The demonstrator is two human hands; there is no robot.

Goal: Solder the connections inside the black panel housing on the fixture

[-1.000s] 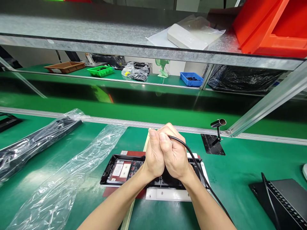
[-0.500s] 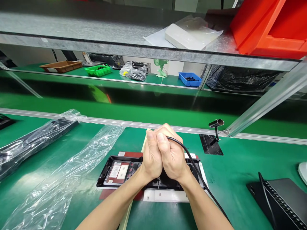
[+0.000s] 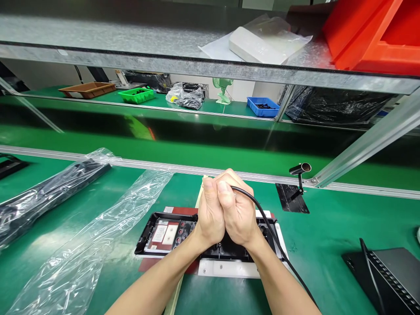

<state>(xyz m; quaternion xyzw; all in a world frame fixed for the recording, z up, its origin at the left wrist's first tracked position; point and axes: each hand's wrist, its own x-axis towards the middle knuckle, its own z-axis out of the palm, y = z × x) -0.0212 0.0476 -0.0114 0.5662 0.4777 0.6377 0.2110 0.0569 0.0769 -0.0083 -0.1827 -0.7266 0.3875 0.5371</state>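
Both fists press together over a long black plastic housing (image 3: pixel 141 242). My right hand (image 3: pixel 240 214) is closed around a black cable (image 3: pixel 276 238), which comes out by the thumb and curves down past the right forearm. Against it, my left hand (image 3: pixel 210 216) is closed too; whatever lies inside its fingers is hidden. Under the hands, the housing rests on a fixture with a dark red plate (image 3: pixel 149 265) and a white block (image 3: pixel 226 268). The forearms and hands cover the middle of the housing.
Clear plastic sleeves (image 3: pixel 108 223) and a wrapped dark strip (image 3: pixel 59 188) lie on the left. A small black stand with a metal tube (image 3: pixel 300 169) is at the right back; a black slotted part (image 3: pixel 390 271) lies right. A metal shelf (image 3: pixel 131 54) overhangs, holding a red bin (image 3: pixel 348 39).
The view has shifted slightly, so the scene sits a little further right. Both hands keep the same closed pose over the housing, and the cable still comes from the right hand.
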